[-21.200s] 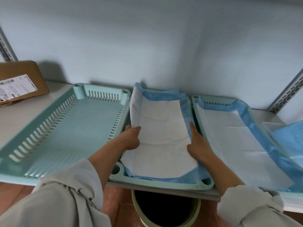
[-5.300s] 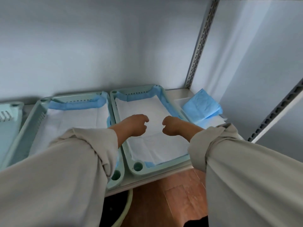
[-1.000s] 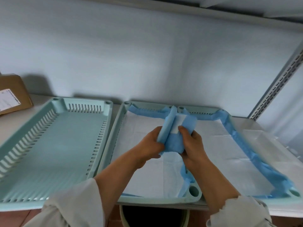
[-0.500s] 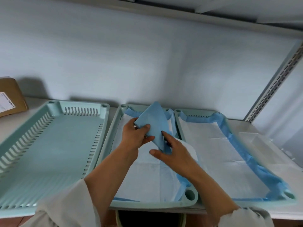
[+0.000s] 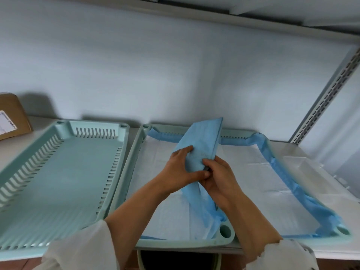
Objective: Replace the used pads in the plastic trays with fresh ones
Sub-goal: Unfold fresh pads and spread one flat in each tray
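Three pale green plastic trays sit side by side on the shelf. The left tray [image 5: 58, 172] has a bare floor. The middle tray [image 5: 136, 149] and the right tray [image 5: 344, 233] each hold a white pad with blue edges. Both hands hold a folded blue pad [image 5: 202, 141] above the middle tray. My left hand [image 5: 179, 168] grips its left side, my right hand [image 5: 220, 176] pinches its lower edge, and its top corner stands up toward the wall.
A brown cardboard box [image 5: 11, 117] lies at the far left of the shelf. A clear plastic bag [image 5: 303, 168] lies right of the trays, by the slotted shelf upright [image 5: 327, 90]. A bin [image 5: 179, 260] stands below the shelf edge.
The folded blue pad has been partly opened and stands taller. My right hand has moved up from under the pad to pinch its lower edge beside my left hand.
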